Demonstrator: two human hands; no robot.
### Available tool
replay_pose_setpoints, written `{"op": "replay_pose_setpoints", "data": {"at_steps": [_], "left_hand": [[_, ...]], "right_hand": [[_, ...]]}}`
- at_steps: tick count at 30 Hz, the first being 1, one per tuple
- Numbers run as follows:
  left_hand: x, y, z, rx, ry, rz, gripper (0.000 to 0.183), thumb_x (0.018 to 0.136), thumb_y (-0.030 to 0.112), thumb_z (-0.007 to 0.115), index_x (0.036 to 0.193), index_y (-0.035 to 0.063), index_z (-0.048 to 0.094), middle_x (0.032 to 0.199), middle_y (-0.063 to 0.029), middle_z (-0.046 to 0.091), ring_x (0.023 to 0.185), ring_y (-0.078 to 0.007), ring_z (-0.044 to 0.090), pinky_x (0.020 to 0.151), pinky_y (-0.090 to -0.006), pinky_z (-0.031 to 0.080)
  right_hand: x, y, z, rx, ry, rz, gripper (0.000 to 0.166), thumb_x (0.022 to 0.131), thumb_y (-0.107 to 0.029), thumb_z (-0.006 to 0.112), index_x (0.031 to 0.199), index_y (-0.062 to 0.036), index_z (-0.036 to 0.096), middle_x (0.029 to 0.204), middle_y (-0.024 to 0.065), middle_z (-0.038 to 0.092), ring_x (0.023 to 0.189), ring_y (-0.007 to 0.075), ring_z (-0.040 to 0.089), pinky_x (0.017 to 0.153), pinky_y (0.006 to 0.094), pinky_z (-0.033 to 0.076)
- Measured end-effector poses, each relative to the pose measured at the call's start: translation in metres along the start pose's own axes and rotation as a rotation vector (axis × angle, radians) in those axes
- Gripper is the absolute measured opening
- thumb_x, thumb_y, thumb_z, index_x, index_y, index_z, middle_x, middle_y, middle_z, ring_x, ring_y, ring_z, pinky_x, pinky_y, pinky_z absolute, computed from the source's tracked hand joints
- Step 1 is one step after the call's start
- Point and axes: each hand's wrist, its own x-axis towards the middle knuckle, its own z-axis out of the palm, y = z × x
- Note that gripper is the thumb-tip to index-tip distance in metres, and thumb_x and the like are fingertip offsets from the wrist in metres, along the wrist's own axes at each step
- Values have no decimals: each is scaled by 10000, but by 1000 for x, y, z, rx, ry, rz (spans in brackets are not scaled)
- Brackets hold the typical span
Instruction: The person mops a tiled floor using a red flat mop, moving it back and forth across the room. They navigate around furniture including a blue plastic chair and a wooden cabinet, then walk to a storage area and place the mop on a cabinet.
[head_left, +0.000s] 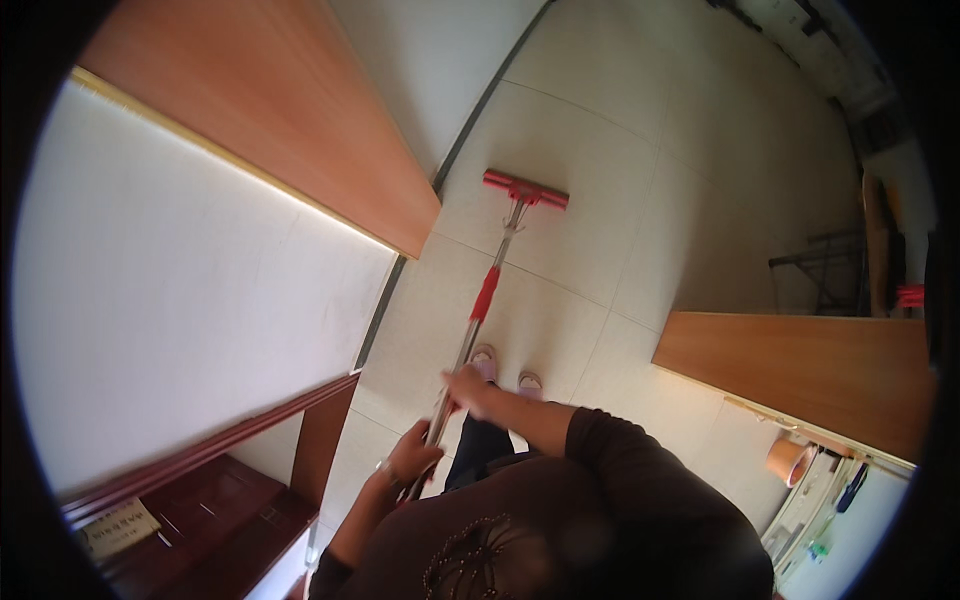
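A sponge mop with a metal pole (501, 251) slants up and away from my body across the tiled floor (570, 300). Its wide red head (527, 190) rests on the tiles ahead of my feet. My left hand (415, 452), with a band on its wrist, grips the lower, nearer part of the pole. Farther up, my right hand (469, 390) is closed around the pole, slightly blurred. A red sleeve (484, 295) sits midway along the pole. The pole's near end is partly hidden by my left hand and body.
A wood-panelled wall end (300, 127) juts in from the left, and another wooden panel (795, 367) from the right. Dark red furniture (202, 517) stands at lower left. My slippers (484, 364) are on the tiles. A folding-type metal frame (817, 270) and a orange pot (790, 461) are at right.
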Motion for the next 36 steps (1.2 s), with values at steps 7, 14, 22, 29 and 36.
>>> {"op": "replay_pose_setpoints", "data": {"at_steps": [7,14,22,29,36], "left_hand": [[1,-22,32,-31,86,-9,319,696,44,504,982,-3,372,557,-65,430,379,-165,445,332,-298,382],[-206,-220,47,-192,-6,-191,433,763,211,609,1100,26,410,923,-93,537,858,-136,499,753,-277,415],[-185,-189,80,49,114,-28,384,725,134,567,1071,42,427,803,-65,521,761,-127,490,647,-270,419],[-120,-237,71,-155,76,8,346,698,52,503,1009,-22,373,571,-80,456,386,-167,474,337,-287,389],[-258,-417,28,116,81,9,395,720,77,532,1079,11,381,668,-84,491,540,-162,524,473,-297,444]], "right_hand": [[-14,-5,-7,76,-3,135,173,754,-56,493,840,67,407,672,170,519,554,300,580,495,442,518],[-90,139,75,195,-128,470,367,711,44,472,1023,-11,287,774,147,483,691,315,600,594,455,527],[-52,189,59,150,102,117,419,748,-14,466,1114,-76,271,656,131,431,475,262,520,431,432,497],[12,187,49,-70,316,83,158,763,-23,422,915,-5,384,664,151,453,475,271,528,396,424,480],[12,426,163,-237,191,14,251,752,-109,525,988,-43,470,779,116,566,594,243,603,460,392,474]]}}
